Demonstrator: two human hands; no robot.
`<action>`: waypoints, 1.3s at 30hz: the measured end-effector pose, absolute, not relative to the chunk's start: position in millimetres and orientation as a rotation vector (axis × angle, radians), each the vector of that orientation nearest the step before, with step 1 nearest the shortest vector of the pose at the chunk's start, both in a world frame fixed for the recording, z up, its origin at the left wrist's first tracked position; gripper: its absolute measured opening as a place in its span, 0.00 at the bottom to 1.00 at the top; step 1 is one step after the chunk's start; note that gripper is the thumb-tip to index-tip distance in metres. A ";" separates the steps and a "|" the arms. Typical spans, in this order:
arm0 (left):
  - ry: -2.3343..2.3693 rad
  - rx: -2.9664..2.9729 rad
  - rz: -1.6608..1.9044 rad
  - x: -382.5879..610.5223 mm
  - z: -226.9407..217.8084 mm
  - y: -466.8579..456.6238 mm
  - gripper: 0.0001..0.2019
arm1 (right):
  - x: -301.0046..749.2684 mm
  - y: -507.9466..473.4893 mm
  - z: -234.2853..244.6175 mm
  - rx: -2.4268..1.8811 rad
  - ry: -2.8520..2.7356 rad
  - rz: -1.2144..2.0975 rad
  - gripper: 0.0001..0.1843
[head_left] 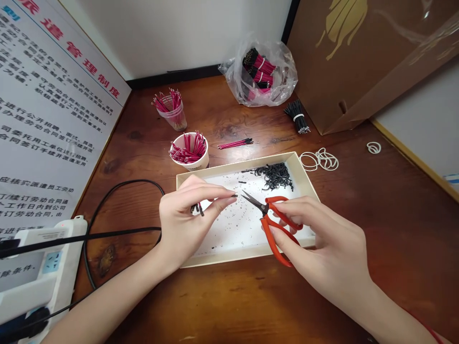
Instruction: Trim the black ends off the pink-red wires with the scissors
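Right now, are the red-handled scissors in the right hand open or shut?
Slightly open: the red-handled scissors, held in the right hand, show their two metal blades parted in a narrow V ahead of the pivot.

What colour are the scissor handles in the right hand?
The scissor handles are orange-red, clearest in the head view.

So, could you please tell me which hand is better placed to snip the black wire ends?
Probably the right hand: it holds the red-handled scissors, blades pointing toward the wires in the left hand.
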State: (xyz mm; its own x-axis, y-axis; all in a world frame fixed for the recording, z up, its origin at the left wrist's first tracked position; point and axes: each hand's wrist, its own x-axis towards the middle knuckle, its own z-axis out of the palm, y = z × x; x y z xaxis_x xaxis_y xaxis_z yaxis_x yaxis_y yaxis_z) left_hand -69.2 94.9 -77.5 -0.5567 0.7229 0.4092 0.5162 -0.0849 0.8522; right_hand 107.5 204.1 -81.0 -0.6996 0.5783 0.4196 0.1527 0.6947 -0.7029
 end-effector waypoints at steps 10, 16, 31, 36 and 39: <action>1.998 1.362 1.755 -70.3 -77.7 96.1 0.13 | 106.8 195.5 -79.3 -0.655 -2.227 0.904 0.07; 1.988 1.355 1.745 -69.9 -76.4 96.4 0.11 | 107.2 199.0 -80.3 -0.672 -2.224 0.877 0.10; 1.932 1.391 1.739 -70.9 -80.0 94.0 0.15 | 104.6 195.4 -76.5 -0.571 -2.241 0.863 0.11; 1.935 1.388 1.722 -70.8 -79.7 92.5 0.16 | 104.1 196.5 -77.9 -0.552 -2.255 0.810 0.12; 1.938 1.393 1.718 -71.0 -80.0 92.9 0.16 | 104.0 196.8 -78.6 -0.553 -2.253 0.828 0.12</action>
